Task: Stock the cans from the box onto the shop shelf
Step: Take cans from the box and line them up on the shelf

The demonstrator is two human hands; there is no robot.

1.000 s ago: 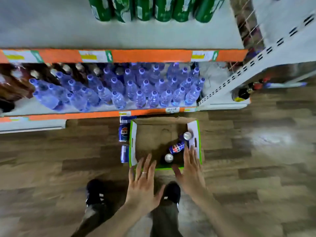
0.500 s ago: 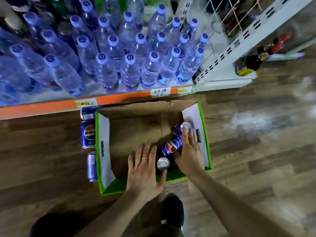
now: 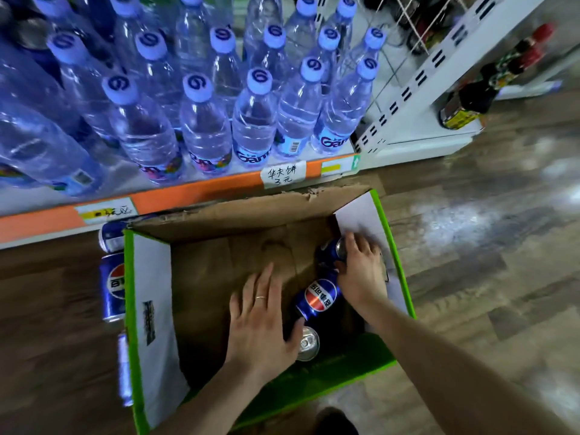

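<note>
Head view: three cans lie in the box [image 3: 150, 277]; the right hand [image 3: 361, 271] curls round the far can [image 3: 329, 251]; the left hand [image 3: 260, 321], fingers spread, reaches beside the near can [image 3: 309, 342]. Best to close fully on each can before lifting to the shelf [image 3: 194, 193].

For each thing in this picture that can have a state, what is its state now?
Box: open, on the floor.
Upright can: standing in the box, left thumb beside it.
Middle can: lying on its side in the box.
Far can: in the box, right fingers on it.
Left hand: open, fingers straight.
Right hand: curled round the far can.
Water bottles: upright, capped, on the shelf.
</note>
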